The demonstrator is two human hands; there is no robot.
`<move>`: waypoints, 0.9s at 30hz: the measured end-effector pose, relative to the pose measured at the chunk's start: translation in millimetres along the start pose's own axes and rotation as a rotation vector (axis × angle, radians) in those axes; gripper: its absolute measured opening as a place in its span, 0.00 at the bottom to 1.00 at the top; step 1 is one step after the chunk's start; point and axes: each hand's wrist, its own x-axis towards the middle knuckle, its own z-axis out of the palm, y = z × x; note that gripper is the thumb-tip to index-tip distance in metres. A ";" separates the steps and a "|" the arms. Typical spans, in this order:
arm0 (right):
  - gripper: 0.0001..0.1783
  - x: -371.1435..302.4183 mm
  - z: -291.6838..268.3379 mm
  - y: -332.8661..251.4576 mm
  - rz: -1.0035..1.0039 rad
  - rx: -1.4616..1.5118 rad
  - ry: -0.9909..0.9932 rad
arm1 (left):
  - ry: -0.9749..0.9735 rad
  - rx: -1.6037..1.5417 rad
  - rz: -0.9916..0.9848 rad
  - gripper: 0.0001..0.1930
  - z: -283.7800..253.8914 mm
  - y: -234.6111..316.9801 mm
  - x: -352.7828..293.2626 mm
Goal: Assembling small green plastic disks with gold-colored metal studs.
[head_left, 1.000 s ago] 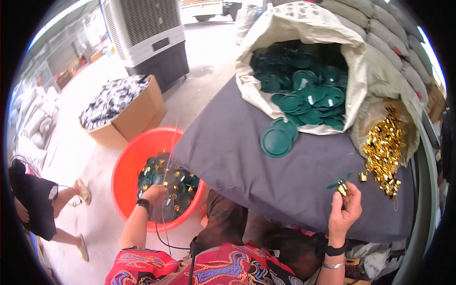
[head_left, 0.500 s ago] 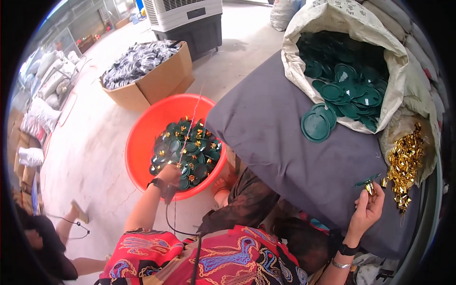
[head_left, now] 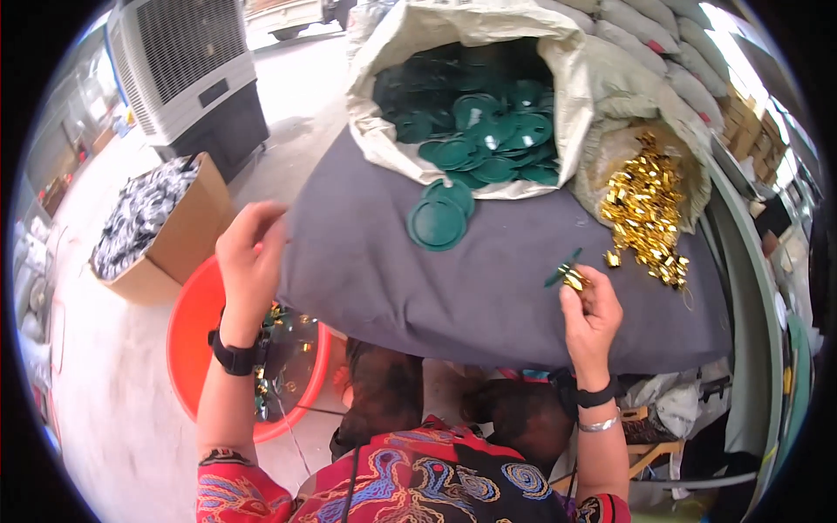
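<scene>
My right hand is above the grey cloth, pinching a small shiny gold piece between thumb and fingers. A dark green disc, seen nearly edge-on, sits against that piece. My left hand is raised beside the cloth's left edge, fingers apart and slightly curled, with nothing seen in it. Below it stands a red basin, partly covered by my forearm, with green discs and gold pieces inside. Loose green discs lie before a white woven sack full of more discs. Gold pieces spill from a second sack.
The grey cloth covers the work surface before me. At the left stand a cardboard box of grey-and-white parts and a large air cooler. Stacked sacks rise at the back right, near a metal frame.
My left hand has come up out of the basin, toward the cloth's edge. My right hand still holds the gold piece and disc. The whole view has swung right.
</scene>
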 end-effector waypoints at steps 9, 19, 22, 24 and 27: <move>0.11 4.5 -10.8 -1.9 0.201 0.391 -0.026 | -0.818 0.034 0.288 0.09 131.8 111.1 81.4; 0.09 4.9 -4.9 8.5 -0.309 -0.299 0.086 | -1.170 -0.515 -0.096 0.10 210.6 122.5 -1.4; 0.09 2.9 -3.1 0.1 -0.308 -0.230 -0.009 | -1.047 -0.599 -0.252 0.09 216.0 128.2 -13.7; 0.12 1.1 2.1 -3.8 -0.292 -0.425 -0.047 | -1.067 -0.572 -0.377 0.06 204.9 125.4 -15.7; 0.11 0.3 9.1 -0.6 -0.228 -0.474 -0.113 | -1.084 -0.593 -0.386 0.07 201.3 121.4 -14.8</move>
